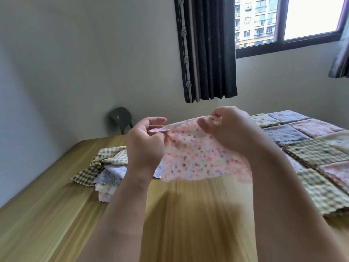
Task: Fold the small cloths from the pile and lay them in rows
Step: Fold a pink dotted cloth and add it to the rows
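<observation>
A small pink floral cloth (196, 157) hangs in the air above the wooden table (188, 214). My left hand (145, 142) pinches its upper left corner. My right hand (230, 127) pinches the upper right edge, fingers curled over the cloth. The pile of unfolded cloths (107, 167), checked and dotted, lies on the table at the left, partly behind my left forearm. Folded cloths (313, 148) lie in rows on the right side of the table, side by side.
A dark chair (120, 118) stands beyond the table's far left corner by the wall. A black curtain (207, 50) hangs beside the window. The table's left edge runs close to the pile.
</observation>
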### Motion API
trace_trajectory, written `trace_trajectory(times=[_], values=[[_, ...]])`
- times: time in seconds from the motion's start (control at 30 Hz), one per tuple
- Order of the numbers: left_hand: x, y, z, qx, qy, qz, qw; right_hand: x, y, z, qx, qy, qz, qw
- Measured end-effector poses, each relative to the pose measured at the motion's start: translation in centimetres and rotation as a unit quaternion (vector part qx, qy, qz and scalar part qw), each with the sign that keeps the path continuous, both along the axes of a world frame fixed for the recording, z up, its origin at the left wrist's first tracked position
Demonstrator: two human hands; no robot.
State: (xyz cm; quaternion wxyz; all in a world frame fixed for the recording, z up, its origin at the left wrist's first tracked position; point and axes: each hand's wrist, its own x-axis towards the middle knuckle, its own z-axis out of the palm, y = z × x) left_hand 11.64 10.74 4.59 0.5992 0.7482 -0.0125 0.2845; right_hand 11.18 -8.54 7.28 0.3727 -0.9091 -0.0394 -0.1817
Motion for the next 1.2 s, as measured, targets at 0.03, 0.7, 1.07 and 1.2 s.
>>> trace_trajectory(times=[0.03,0.7,1.07,1.2], values=[[0.0,-0.1,0.0,0.002,0.012,0.001,1.000,-0.4,-0.2,0.2,0.001,0.010,0.010,1.000],[0.5,-0.1,-1.9,0.010,-0.060,-0.021,0.998,1.3,-1.0,-2.4,0.039,-0.162,-0.129,0.978],[0.1,1.7,-0.9,0.270,0.262,-0.142,0.916,0.8,-2.3,-1.1,-0.224,0.243,0.036,0.943],[-0.7,1.7,-0.6,0.433,0.341,-0.187,0.813,-0.1,-1.9,-0.9,-0.382,0.300,0.058,0.872]])
